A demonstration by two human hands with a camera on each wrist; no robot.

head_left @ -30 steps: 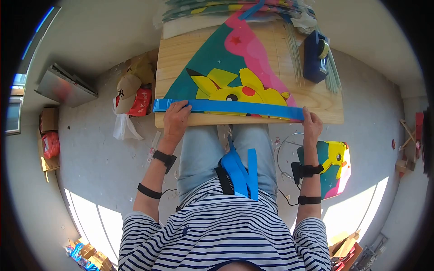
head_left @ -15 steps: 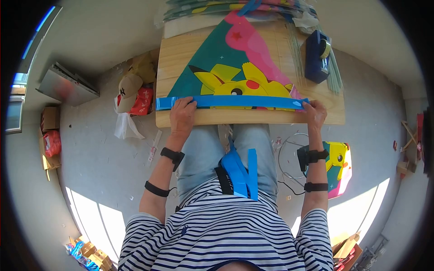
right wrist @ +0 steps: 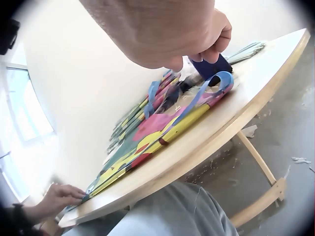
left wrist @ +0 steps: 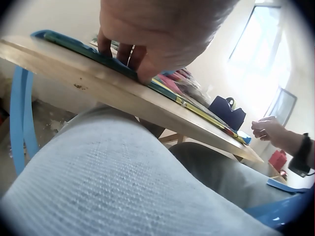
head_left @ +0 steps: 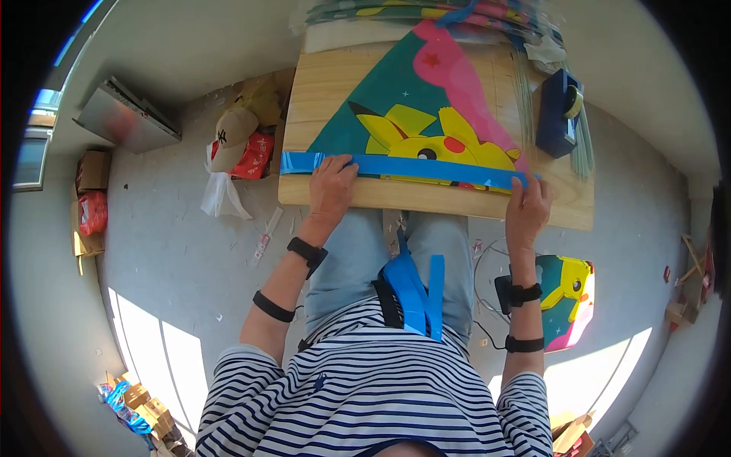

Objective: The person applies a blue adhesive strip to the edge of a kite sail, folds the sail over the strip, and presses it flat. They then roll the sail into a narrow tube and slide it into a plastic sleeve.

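A blue strip (head_left: 434,169) lies along the near edge of a green and pink printed sheet (head_left: 365,84) with a yellow cartoon figure. Near the strip's left end, the left hand (head_left: 332,186) presses down with its fingers; the left wrist view shows these fingers (left wrist: 129,55) bent down onto the sheet's edge. The right hand (head_left: 528,206) is by the strip's right end. In the right wrist view, that right hand (right wrist: 172,34) hovers above the strip's end (right wrist: 225,78), which curls up in a loop, with loosely bent fingers and a gap between.
Wooden tabletop (head_left: 567,194) carries a dark blue tape dispenser (head_left: 556,114), thin pale sticks (head_left: 524,99) and a stack of printed sheets (head_left: 373,14) at the back. More blue strips (head_left: 415,289) lie on the lap. A cap (head_left: 234,137) and red bag are at the left.
The head view has shifted, moving the table rightward in the picture. The right hand has come off the strip's right end, which it held earlier; the left hand stays at the strip's left part.
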